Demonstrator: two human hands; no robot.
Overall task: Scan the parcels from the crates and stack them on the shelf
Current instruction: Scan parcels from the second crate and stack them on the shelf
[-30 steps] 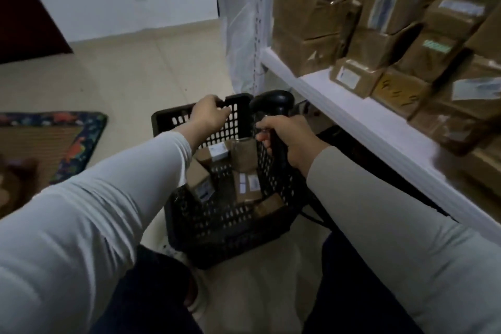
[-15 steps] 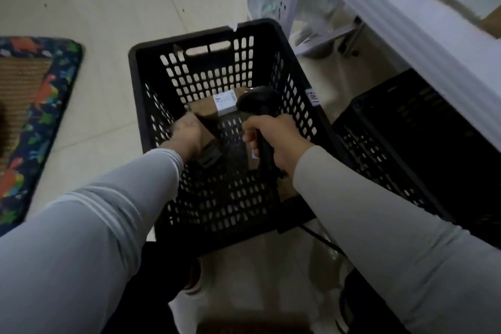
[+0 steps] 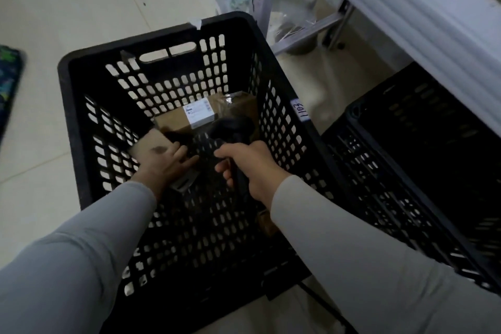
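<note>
While the left hand [image 3: 162, 165] has its grip curled round a small parcel [image 3: 150, 144] low inside the crate [image 3: 63, 70], the right hand [image 3: 254, 171] clenches the scanner [image 3: 233, 127] — best to lift the parcel clear, turn its label toward the scanner head, then hold steady.

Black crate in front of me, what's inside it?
A labelled cardboard parcel at the far end, a small parcel gripped by the left hand, and the right hand holding the scanner. Anything beneath them is hidden.
</note>
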